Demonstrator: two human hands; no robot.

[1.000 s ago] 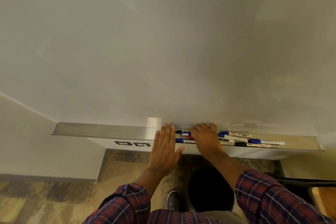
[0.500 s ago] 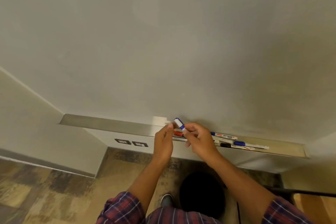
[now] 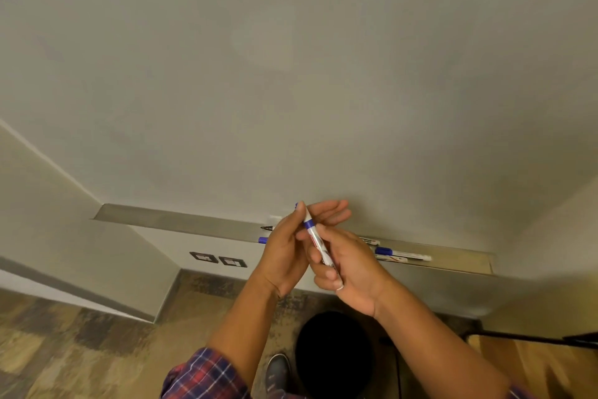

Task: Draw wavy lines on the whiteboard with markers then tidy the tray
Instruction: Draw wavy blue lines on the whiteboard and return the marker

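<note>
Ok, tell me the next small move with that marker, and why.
Probably pull the cap off. The right hand grips the barrel of the blue marker, the left hand pinches its capped end, and the whiteboard shows no lines yet.

This looks like an office or meeting room. A large blank whiteboard (image 3: 291,75) fills the wall, and directly beneath it runs a long metal tray (image 3: 181,220) holding several markers (image 3: 403,254). Below the tray, twin wall sockets (image 3: 218,259) sit in a plain panel. Further below the tray lies patterned brown carpet flooring (image 3: 81,350), with a desk edge (image 3: 534,356) at the right.
</note>
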